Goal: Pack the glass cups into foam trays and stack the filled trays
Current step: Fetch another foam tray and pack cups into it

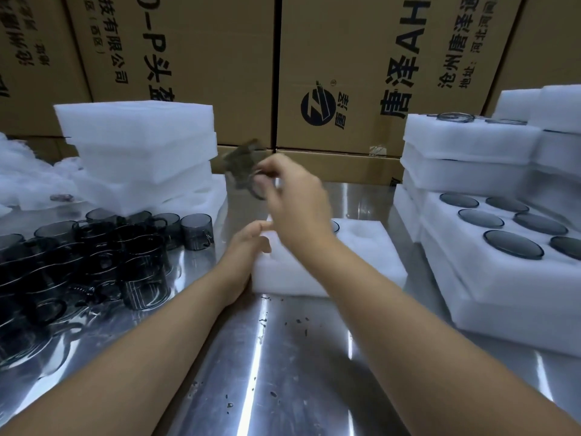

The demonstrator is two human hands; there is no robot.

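A white foam tray (361, 259) with round pockets lies at the middle of the steel table. My left hand (248, 250) holds its left edge, thumb laid on top. Above the tray's far left corner, my right hand (292, 196) pinches the handle of a smoky glass cup (243, 166), which is blurred in the air. A crowd of several dark glass cups (103, 253) stands on the left of the table. On the right sits a filled tray (509, 269) with cups in its pockets.
A stack of foam trays (141, 152) rises at the back left, with loose foam pieces (28, 180) beside it. More stacked trays (465, 152) stand at the back right. Cardboard boxes (345, 73) wall off the rear. Bare steel table (283, 357) lies near me.
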